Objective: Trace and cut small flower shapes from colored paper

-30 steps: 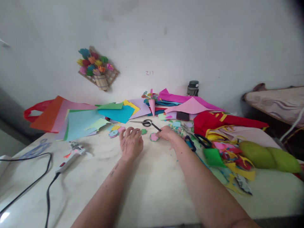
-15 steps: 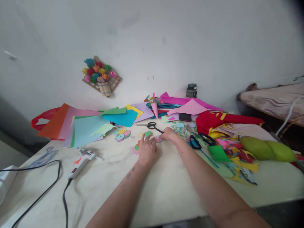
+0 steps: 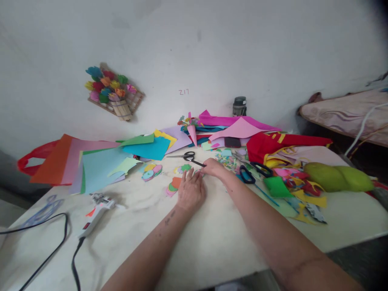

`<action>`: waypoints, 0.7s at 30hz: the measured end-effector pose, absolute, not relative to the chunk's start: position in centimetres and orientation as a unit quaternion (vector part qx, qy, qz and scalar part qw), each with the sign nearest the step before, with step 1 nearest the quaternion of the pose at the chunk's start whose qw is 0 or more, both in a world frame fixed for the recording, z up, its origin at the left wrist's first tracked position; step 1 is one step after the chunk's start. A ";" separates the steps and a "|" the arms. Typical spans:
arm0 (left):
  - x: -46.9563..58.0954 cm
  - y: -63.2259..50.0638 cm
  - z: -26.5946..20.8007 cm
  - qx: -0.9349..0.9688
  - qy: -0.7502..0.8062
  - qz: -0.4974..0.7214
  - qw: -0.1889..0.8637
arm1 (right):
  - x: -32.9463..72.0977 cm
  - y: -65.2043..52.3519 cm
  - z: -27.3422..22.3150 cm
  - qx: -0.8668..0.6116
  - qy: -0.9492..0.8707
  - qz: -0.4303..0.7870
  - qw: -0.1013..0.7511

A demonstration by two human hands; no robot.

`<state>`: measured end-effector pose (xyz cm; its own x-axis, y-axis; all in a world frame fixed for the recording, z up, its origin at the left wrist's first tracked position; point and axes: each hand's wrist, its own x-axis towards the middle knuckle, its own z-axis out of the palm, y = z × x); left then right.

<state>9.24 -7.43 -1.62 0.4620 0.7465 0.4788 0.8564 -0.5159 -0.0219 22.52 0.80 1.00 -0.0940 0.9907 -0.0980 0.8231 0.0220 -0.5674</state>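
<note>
My left hand point(image 3: 191, 193) lies palm down on the table, fingers stretched out, its fingertips close to my right hand. Just left of it are small cut paper pieces point(image 3: 173, 185) in orange, green and pink. Beyond its fingertips sit a green cutout point(image 3: 186, 167) and pale pieces. My right hand point(image 3: 212, 167) is closed around a thin black pen-like stick point(image 3: 197, 163), which points left toward the small black-handled scissors point(image 3: 189, 156). What lies under my hands is mostly hidden.
At left, a white glue gun point(image 3: 96, 216) trails a black cord. Coloured paper sheets point(image 3: 104, 169) line the back, with a pink paper cone point(image 3: 192, 135). Another pile of cutouts point(image 3: 151, 172) lies left of centre. On the right are blue-handled scissors point(image 3: 247, 174), scraps and a green pouch-like thing point(image 3: 336, 176).
My left hand has slid slightly right, covering most of a pink paper piece seen between the hands before. My right hand still grips the black stick. The camera view has shifted.
</note>
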 end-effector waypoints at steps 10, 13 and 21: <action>9.1 -7.0 -2.1 -0.861 -0.448 -0.206 0.127 | 24.6 1.2 0.4 -0.519 -0.447 0.496 0.534; 9.2 -7.0 -2.2 -0.861 -0.447 -0.207 0.125 | 24.8 1.2 0.2 -0.503 -0.441 0.499 0.551; 9.4 -7.1 -2.1 -0.862 -0.449 -0.195 0.128 | 23.9 1.0 -1.0 -0.483 -0.473 0.498 0.543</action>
<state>9.41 -7.09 -2.14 0.5197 0.7253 0.4515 0.8250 -0.5634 -0.0444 23.92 0.95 -1.02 0.0576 0.9978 0.0326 -0.0834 0.0374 -0.9958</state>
